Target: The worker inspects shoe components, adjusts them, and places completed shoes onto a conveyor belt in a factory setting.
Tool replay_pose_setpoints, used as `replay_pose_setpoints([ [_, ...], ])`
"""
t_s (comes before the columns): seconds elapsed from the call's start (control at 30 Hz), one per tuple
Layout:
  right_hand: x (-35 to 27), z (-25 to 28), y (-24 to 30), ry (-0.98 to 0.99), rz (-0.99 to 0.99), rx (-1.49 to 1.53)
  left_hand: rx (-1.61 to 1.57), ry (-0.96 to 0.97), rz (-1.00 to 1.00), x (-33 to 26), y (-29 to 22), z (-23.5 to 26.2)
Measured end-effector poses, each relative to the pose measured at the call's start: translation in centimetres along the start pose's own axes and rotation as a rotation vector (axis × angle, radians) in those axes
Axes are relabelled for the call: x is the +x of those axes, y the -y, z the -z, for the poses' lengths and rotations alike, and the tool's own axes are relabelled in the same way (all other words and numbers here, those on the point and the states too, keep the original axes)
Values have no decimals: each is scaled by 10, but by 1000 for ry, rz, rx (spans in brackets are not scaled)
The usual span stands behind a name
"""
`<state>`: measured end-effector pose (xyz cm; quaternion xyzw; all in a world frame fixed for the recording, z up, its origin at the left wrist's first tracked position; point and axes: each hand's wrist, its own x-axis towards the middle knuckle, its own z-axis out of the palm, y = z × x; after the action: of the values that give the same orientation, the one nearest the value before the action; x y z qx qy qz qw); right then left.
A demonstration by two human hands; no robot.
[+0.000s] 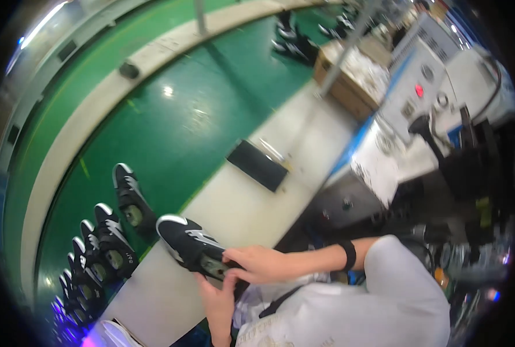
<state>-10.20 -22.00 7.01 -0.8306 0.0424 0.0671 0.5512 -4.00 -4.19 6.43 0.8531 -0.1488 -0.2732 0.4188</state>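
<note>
A black sneaker (179, 240) with white laces, a white toe edge and a white side stripe lies tilted over the white ledge, its toe pointing up and left. My right hand (257, 263) closes on the heel end, fingers at the rim of the opening. From below, my left hand (218, 298) holds the same heel end, its thumb close to my right fingers. A grey-green insert, like a shoe last, shows inside the opening; my fingers partly cover the heel.
Several similar sneakers (114, 243) stand in a row on the green conveyor (170, 127) at left. A black rectangular pad (257, 165) lies on the white ledge (312, 139). A cardboard box (347, 81) and a machine with a red button (419, 91) stand at right.
</note>
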Motion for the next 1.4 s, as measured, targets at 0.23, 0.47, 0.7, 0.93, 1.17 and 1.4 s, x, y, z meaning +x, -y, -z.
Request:
replay_pose_setpoints([
  [0.23, 45, -11, -13, -351, 513, -37, -232, 114, -47, 24, 28, 34],
  [0.47, 79, -36, -16, -369, 712, -23, -170, 241, -51, 32, 28, 62],
  [0.7, 102, -50, -13, -383, 679, 43, -124, 238, -12, 36, 32, 53],
  [0.93, 116, -57, 26, -351, 74, 213, 70, 146, -118, 43, 46, 46],
  [1.17, 105, -47, 8, -277, 275, 209, -56, 163, -209, 59, 29, 36],
  [1.4, 99, -8, -10, -140, 438, 54, -707, 379, 103, 82, 92, 53],
])
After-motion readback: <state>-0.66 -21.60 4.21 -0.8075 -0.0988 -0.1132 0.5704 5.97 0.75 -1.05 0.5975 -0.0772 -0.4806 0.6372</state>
